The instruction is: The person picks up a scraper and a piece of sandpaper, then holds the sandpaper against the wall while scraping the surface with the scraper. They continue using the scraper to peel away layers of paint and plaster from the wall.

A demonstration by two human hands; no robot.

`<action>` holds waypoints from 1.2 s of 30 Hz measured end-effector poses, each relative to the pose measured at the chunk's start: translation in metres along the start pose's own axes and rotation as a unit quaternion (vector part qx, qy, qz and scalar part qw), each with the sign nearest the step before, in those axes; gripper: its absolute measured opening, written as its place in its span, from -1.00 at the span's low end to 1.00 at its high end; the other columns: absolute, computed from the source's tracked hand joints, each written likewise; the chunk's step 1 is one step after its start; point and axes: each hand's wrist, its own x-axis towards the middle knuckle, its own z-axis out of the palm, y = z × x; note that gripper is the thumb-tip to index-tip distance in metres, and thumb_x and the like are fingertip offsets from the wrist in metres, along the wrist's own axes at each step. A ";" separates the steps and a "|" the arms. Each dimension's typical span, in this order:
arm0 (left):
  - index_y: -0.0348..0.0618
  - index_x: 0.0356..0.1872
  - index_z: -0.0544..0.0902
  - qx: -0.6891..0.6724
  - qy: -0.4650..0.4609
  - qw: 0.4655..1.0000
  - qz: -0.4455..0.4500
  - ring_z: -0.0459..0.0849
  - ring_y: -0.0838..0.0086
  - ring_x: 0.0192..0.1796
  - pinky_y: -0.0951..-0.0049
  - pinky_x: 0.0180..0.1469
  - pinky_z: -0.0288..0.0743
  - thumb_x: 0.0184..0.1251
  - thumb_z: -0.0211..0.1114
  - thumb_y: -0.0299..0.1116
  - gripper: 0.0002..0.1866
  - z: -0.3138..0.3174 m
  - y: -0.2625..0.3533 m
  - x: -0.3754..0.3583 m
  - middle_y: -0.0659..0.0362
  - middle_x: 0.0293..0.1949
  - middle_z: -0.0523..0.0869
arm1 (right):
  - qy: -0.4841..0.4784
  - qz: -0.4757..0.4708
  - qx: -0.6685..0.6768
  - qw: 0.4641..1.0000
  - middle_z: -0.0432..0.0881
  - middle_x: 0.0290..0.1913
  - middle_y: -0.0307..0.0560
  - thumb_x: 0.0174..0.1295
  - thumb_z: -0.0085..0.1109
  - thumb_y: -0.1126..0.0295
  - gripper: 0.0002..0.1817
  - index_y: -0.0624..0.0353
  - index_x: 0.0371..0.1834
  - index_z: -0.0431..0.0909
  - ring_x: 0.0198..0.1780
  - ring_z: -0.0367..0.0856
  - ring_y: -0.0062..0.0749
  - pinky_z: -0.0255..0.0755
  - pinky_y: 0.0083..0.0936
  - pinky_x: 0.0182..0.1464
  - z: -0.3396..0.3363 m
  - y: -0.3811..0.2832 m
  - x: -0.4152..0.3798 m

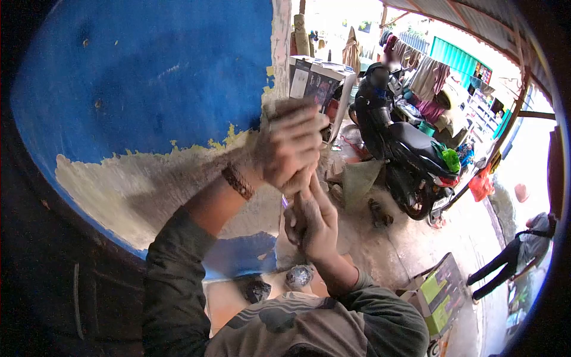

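Before me is a wall [178,65] painted blue, with a bare, pale grey strip [178,190] where the paint edge is ragged. My left hand [291,143], blurred by motion and with a woven band at its wrist, is closed at the wall's right-hand corner. Something dark shows by its upper fingers, too smeared to name. Just below, my right hand [315,226] is also closed, its fingertips reaching up against the left hand's lower side. What lies inside its grip is hidden.
A black motorcycle [416,143] stands to the right, behind a printed carton [321,83]. Nearer lies a green-and-grey box [440,294]. A person [529,244] is at far right. By my feet are a dark lump [257,290] and a shiny crumpled one [299,276].
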 end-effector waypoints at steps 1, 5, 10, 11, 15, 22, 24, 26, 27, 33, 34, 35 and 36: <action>-0.25 -0.67 0.58 0.021 0.002 1.000 0.021 0.62 0.07 0.02 0.00 0.33 0.28 -0.04 0.10 -0.21 -0.71 -0.008 -0.008 0.013 -0.03 -0.35 0.65 | -0.022 -0.037 -0.007 0.999 0.39 -0.51 -0.41 0.48 -0.14 0.25 -0.43 0.17 0.49 0.04 -0.62 0.26 -0.76 0.13 -0.76 -0.63 0.009 -0.019 0.008; -0.25 -0.66 0.59 0.043 0.013 0.998 0.036 0.63 0.08 -0.03 0.01 0.32 0.29 -0.06 0.10 -0.21 -0.71 -0.019 -0.018 0.036 -0.01 -0.43 0.63 | -0.060 -0.049 0.049 0.996 0.36 -0.55 -0.39 0.48 -0.13 0.22 -0.41 0.14 0.50 0.02 -0.64 0.23 -0.77 0.12 -0.77 -0.64 0.013 -0.033 0.020; -0.22 -0.67 0.60 0.023 -0.004 1.000 0.009 0.65 0.09 -0.05 0.03 0.34 0.29 -0.05 0.09 -0.21 -0.72 -0.006 -0.003 0.018 0.00 -0.43 0.63 | -0.022 -0.012 0.009 1.000 0.32 -0.55 -0.40 0.49 -0.14 0.24 -0.43 0.13 0.50 0.04 -0.61 0.26 -0.80 0.12 -0.80 -0.62 0.003 -0.018 0.006; -0.21 -0.68 0.59 0.024 -0.002 1.000 0.018 0.65 0.10 -0.06 0.04 0.34 0.29 -0.03 0.08 -0.19 -0.70 -0.007 -0.005 0.020 0.01 -0.43 0.63 | -0.021 -0.036 -0.002 0.999 0.32 -0.57 -0.40 0.49 -0.13 0.23 -0.43 0.13 0.50 0.05 -0.62 0.26 -0.80 0.13 -0.80 -0.61 0.006 -0.021 0.009; -0.20 -0.68 0.60 0.072 0.009 0.996 0.044 0.65 0.09 -0.04 0.02 0.32 0.30 -0.05 0.08 -0.18 -0.70 -0.028 -0.030 0.053 0.01 -0.42 0.63 | -0.044 -0.063 0.026 0.997 0.33 -0.61 -0.40 0.49 -0.13 0.20 -0.43 0.15 0.49 0.07 -0.65 0.23 -0.79 0.12 -0.78 -0.62 0.017 -0.050 0.032; -0.23 -0.66 0.58 0.016 -0.030 0.999 -0.033 0.63 0.06 -0.01 -0.02 0.35 0.27 -0.10 0.11 -0.20 -0.73 -0.001 0.010 0.004 -0.04 -0.35 0.64 | -0.005 -0.019 -0.014 1.000 0.44 -0.46 -0.36 0.47 -0.15 0.34 -0.45 0.27 0.47 0.06 -0.62 0.22 -0.80 0.12 -0.77 -0.61 -0.002 -0.007 0.001; -0.23 -0.67 0.57 0.034 -0.018 0.999 -0.011 0.63 0.07 -0.01 -0.02 0.35 0.27 -0.09 0.11 -0.21 -0.73 -0.005 0.000 0.010 -0.04 -0.35 0.64 | 0.000 -0.019 -0.024 1.000 0.44 -0.47 -0.36 0.48 -0.18 0.33 -0.46 0.25 0.48 0.06 -0.64 0.22 -0.80 0.12 -0.79 -0.60 0.000 -0.009 0.004; -0.22 -0.71 0.56 0.073 0.027 0.996 0.033 0.64 0.08 -0.04 -0.02 0.33 0.29 -0.06 0.10 -0.22 -0.73 -0.013 -0.017 0.029 0.00 -0.40 0.63 | -0.059 -0.057 -0.034 0.996 0.44 -0.50 -0.34 0.48 -0.21 0.32 -0.46 0.22 0.48 0.05 -0.67 0.22 -0.80 0.10 -0.80 -0.63 0.008 -0.036 0.018; -0.21 -0.71 0.56 0.083 0.024 0.995 0.041 0.65 0.08 -0.05 -0.03 0.32 0.30 -0.06 0.10 -0.22 -0.73 -0.021 -0.026 0.040 0.01 -0.42 0.62 | -0.049 -0.059 -0.033 0.997 0.40 -0.53 -0.32 0.48 -0.22 0.31 -0.45 0.20 0.49 0.04 -0.71 0.20 -0.79 0.07 -0.81 -0.68 0.017 -0.048 0.024; -0.21 -0.71 0.56 0.055 -0.013 0.998 0.020 0.66 0.11 -0.07 0.01 0.31 0.33 -0.10 0.10 -0.24 -0.76 -0.019 -0.010 0.025 0.04 -0.47 0.61 | -0.038 -0.060 -0.029 0.997 0.40 -0.54 -0.33 0.48 -0.19 0.30 -0.44 0.22 0.49 0.03 -0.66 0.26 -0.78 0.07 -0.80 -0.69 0.010 -0.023 0.014; -0.20 -0.71 0.56 0.034 -0.032 0.999 0.006 0.66 0.12 -0.07 0.03 0.31 0.34 -0.11 0.10 -0.25 -0.76 -0.015 -0.002 0.018 0.03 -0.46 0.61 | -0.026 -0.051 -0.065 0.996 0.41 -0.53 -0.33 0.48 -0.19 0.30 -0.44 0.23 0.48 0.03 -0.65 0.27 -0.78 0.09 -0.79 -0.67 0.008 -0.017 0.008; -0.21 -0.71 0.55 0.032 -0.035 0.999 0.001 0.66 0.11 -0.08 0.04 0.31 0.34 -0.13 0.12 -0.25 -0.77 -0.013 0.003 0.014 0.03 -0.47 0.61 | -0.019 -0.032 -0.018 0.999 0.42 -0.51 -0.36 0.48 -0.19 0.31 -0.45 0.26 0.48 0.04 -0.64 0.26 -0.78 0.12 -0.80 -0.62 0.011 -0.013 0.006; -0.21 -0.71 0.55 0.032 -0.035 0.999 0.003 0.66 0.11 -0.08 0.04 0.31 0.34 -0.13 0.12 -0.25 -0.77 -0.011 -0.003 0.015 0.03 -0.47 0.61 | -0.019 -0.034 -0.017 0.999 0.42 -0.51 -0.36 0.48 -0.19 0.31 -0.45 0.26 0.48 0.04 -0.64 0.26 -0.78 0.12 -0.80 -0.62 0.010 -0.015 0.007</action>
